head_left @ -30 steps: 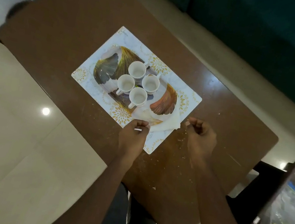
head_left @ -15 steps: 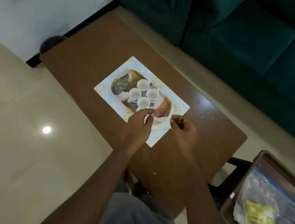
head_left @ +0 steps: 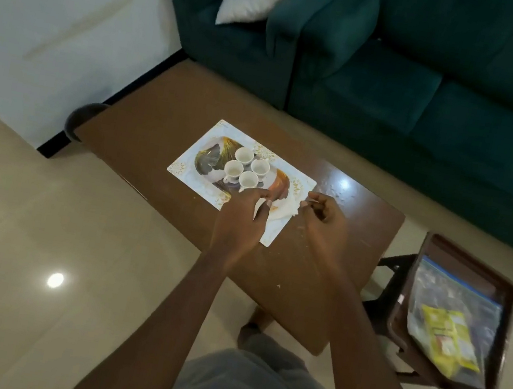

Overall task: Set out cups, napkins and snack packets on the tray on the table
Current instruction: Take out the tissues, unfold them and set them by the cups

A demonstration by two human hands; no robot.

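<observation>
A white patterned tray (head_left: 184,166) lies on the brown table (head_left: 159,115). Several small white cups (head_left: 244,155) stand clustered in its middle. A white napkin (head_left: 283,211) lies on the tray's right part. My left hand (head_left: 239,217) pinches the napkin's left edge just below the cups. My right hand (head_left: 326,220) pinches its right corner at the tray's right edge. A yellow snack packet (head_left: 446,334) sits inside a clear zip bag (head_left: 456,295) at the far right.
The zip bag rests in a dark brown tray (head_left: 510,307) on a black stool (head_left: 384,285) right of the table. A teal sofa (head_left: 405,83) with a white pillow (head_left: 247,4) stands behind the table. White crumbs dot the tabletop near my right hand.
The view has pulled back and up, showing the sofa and side tray. My two hands have come closer together on the napkin, the left one now next to the cups.
</observation>
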